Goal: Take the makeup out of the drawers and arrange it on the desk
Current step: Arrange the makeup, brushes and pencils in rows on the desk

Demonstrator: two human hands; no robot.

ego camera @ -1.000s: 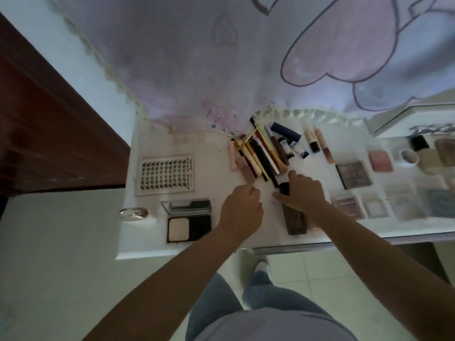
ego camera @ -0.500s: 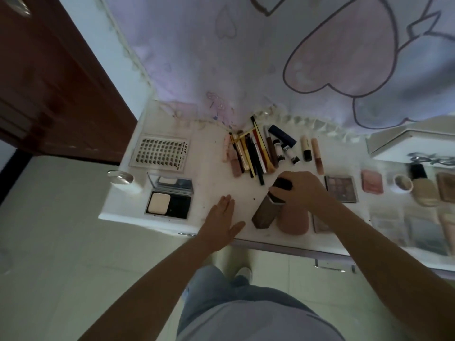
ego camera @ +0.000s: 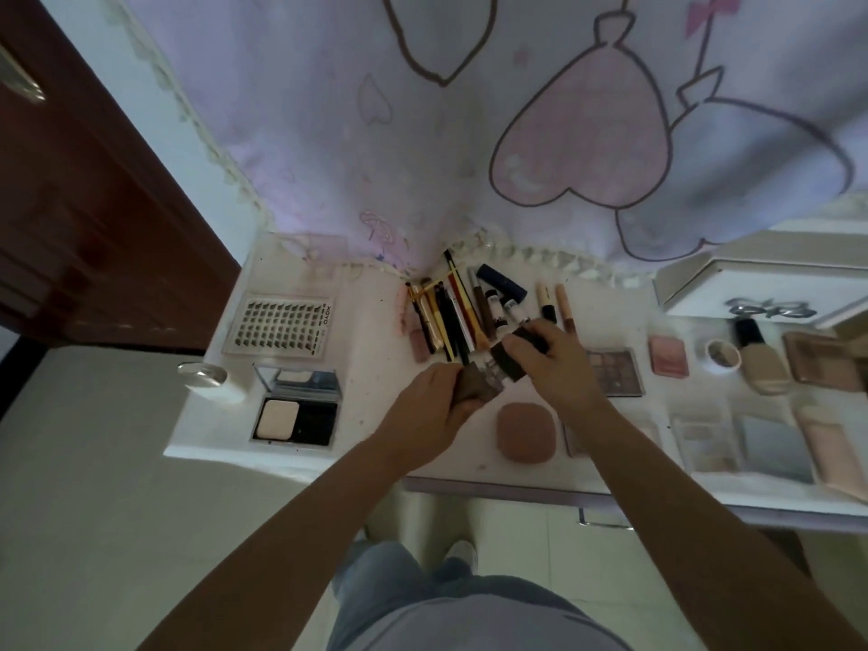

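Over the middle of the white desk point(ego camera: 371, 335), both hands hold one brown foundation bottle point(ego camera: 475, 391). My left hand point(ego camera: 434, 408) grips its brown body from the left. My right hand point(ego camera: 561, 366) grips its dark cap point(ego camera: 511, 364) from the right. The bottle lies tilted between the hands, just above the desk. Behind it lies a bundle of pencils and slim tubes point(ego camera: 448, 317). A round pink compact point(ego camera: 526, 438) sits right below the hands.
On the left lie a lash tray point(ego camera: 277, 324), an open powder compact point(ego camera: 296, 408) and a silver knob point(ego camera: 203, 373). On the right lie an eyeshadow palette point(ego camera: 616, 372), a blush point(ego camera: 668, 354), a small jar point(ego camera: 722, 354), a beige bottle point(ego camera: 763, 364) and several palettes point(ego camera: 751, 444). A white drawer box point(ego camera: 761, 284) stands back right.
My left hand left the desk, where it lay flat, and took hold of the bottle's body. My right hand raised the bottle by its cap.
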